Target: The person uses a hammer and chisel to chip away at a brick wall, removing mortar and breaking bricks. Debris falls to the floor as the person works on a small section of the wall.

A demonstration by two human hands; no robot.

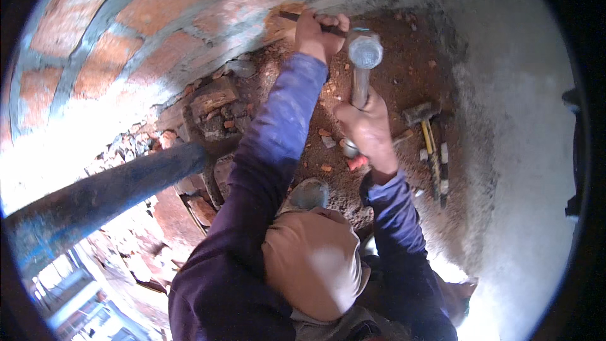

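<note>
My left hand (317, 35) is closed around a dark metal chisel (290, 16). The chisel's tip points left at the base of the brick wall (161, 0), and its back end sticks out to the right of my fingers. Whether the tip touches the brick, I cannot tell. My right hand (367, 125) grips a hammer (365, 51) by its handle. Its rounded metal head is raised just right of the chisel's back end, apparently apart from it. A red piece (357, 162) shows just below my right hand.
A hammer with a yellow handle (430, 137) lies on the dirt floor, beside a dark tool (444, 170). A thick dark pole (113, 189) slants in from the left. Broken bricks (214, 96) line the wall's foot. A grey wall (524, 132) rises at right.
</note>
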